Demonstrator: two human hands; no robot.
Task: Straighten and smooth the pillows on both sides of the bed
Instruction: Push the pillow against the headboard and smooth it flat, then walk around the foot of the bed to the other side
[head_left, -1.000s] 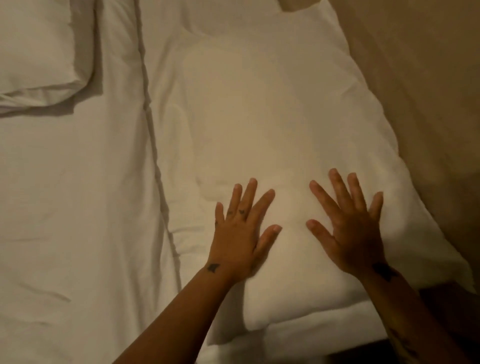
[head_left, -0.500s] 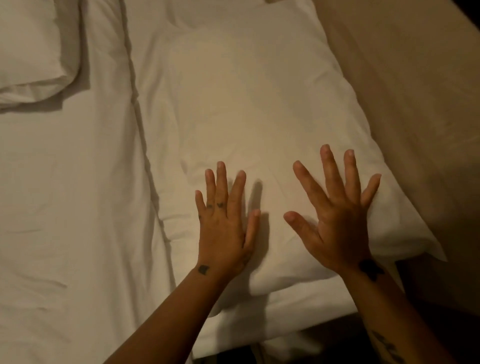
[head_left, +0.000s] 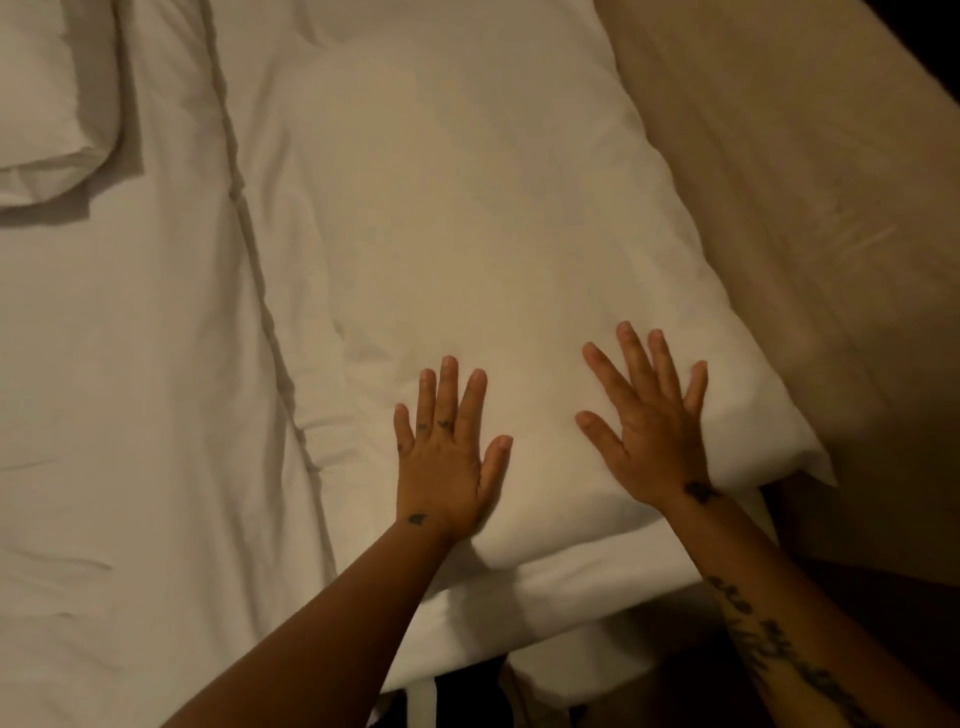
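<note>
A large white pillow (head_left: 478, 218) lies on the right side of the bed, running away from me. My left hand (head_left: 447, 452) rests flat on its near end, palm down, fingers spread. My right hand (head_left: 649, 426) lies flat beside it, closer to the pillow's right edge, fingers also apart. Neither hand grips the fabric. A second white pillow (head_left: 47, 98) sits at the upper left, only its corner in view.
A white sheet (head_left: 130, 415) with light creases covers the mattress on the left. A raised seam (head_left: 260, 291) runs along the near pillow's left side. A beige padded headboard (head_left: 810, 208) borders the pillow on the right. Dark floor shows below the mattress edge.
Both hands pressed forward along the pillow and then slid back toward its near end. The left thumb has spread outward. The camera view has shifted slightly.
</note>
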